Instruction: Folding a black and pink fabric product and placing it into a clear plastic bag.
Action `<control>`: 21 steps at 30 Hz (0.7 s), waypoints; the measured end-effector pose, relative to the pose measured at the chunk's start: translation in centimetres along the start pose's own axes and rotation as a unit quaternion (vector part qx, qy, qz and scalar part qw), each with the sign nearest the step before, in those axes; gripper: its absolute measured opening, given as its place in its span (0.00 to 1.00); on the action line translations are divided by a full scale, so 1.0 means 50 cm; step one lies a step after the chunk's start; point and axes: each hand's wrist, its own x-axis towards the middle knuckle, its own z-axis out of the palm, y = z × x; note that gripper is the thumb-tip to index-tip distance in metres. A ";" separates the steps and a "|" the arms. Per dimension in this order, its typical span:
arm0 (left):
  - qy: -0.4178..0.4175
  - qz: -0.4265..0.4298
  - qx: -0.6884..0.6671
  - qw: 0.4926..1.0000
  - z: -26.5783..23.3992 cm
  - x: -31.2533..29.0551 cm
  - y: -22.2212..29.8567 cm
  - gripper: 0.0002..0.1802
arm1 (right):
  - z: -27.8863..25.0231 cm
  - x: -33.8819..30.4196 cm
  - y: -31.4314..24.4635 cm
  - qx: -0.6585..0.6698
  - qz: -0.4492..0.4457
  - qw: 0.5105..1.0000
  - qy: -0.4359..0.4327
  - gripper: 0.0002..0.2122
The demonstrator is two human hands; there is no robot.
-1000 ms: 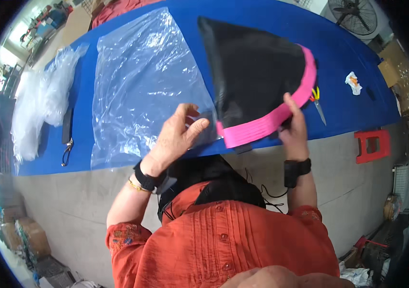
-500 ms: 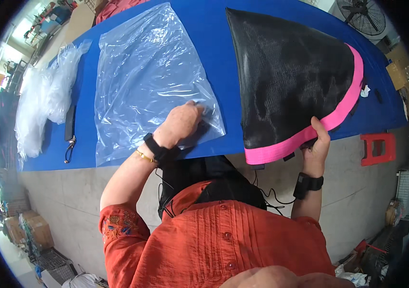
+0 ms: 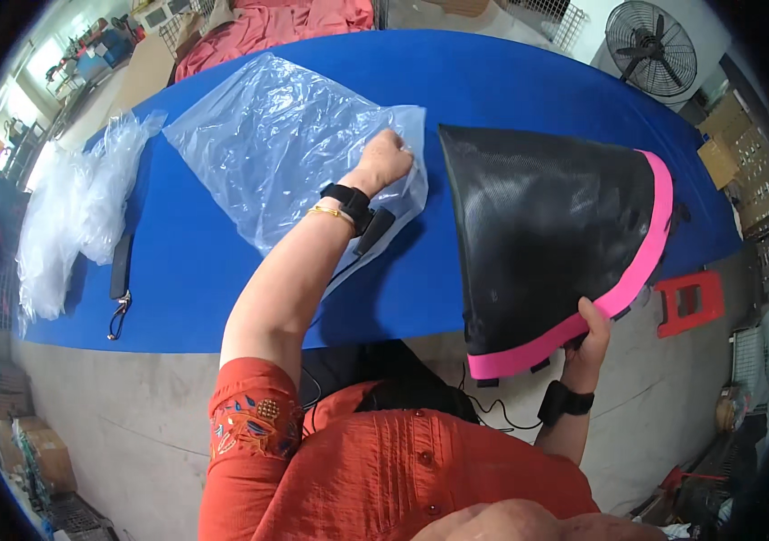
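My left hand [image 3: 386, 160] is closed on the edge of a clear plastic bag [image 3: 285, 144], which lies turned at an angle on the blue table. A corner of the bag rises past my fingers. My right hand [image 3: 588, 350] grips the pink-banded edge of a black mesh bag [image 3: 556, 225]. Its thumb lies on top of the pink band [image 3: 529, 359], and the other fingers are hidden underneath. The black bag rests mostly on the table, with its banded side overhanging the front edge.
A heap of clear plastic bags [image 3: 69, 216] lies at the table's left end. Beside it is a black strap with a metal clip [image 3: 121, 270]. A red stool [image 3: 691, 302] stands on the floor at right. Behind the blue table [image 3: 357, 316] are a fan [image 3: 650, 50] and red cloth [image 3: 276, 36].
My left hand has moved away from me and to the right, pulling the clear bag round so it lies askew. My right hand keeps its hold on the black bag.
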 end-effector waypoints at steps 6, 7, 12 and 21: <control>-0.009 0.102 0.036 0.994 -0.020 -0.056 -0.004 0.35 | -0.031 -0.009 -0.009 -0.024 -0.016 1.000 -0.002 0.23; -0.011 0.100 0.035 0.994 -0.028 -0.072 -0.018 0.35 | -0.037 -0.009 -0.011 -0.026 -0.014 1.000 -0.001 0.23; -0.084 0.098 0.267 0.955 -0.092 -0.246 -0.005 0.33 | -0.060 0.002 -0.006 -0.062 0.011 0.998 0.007 0.24; -0.111 0.102 0.281 0.948 -0.101 -0.277 -0.106 0.13 | -0.048 0.005 -0.013 -0.088 0.029 0.995 -0.046 0.21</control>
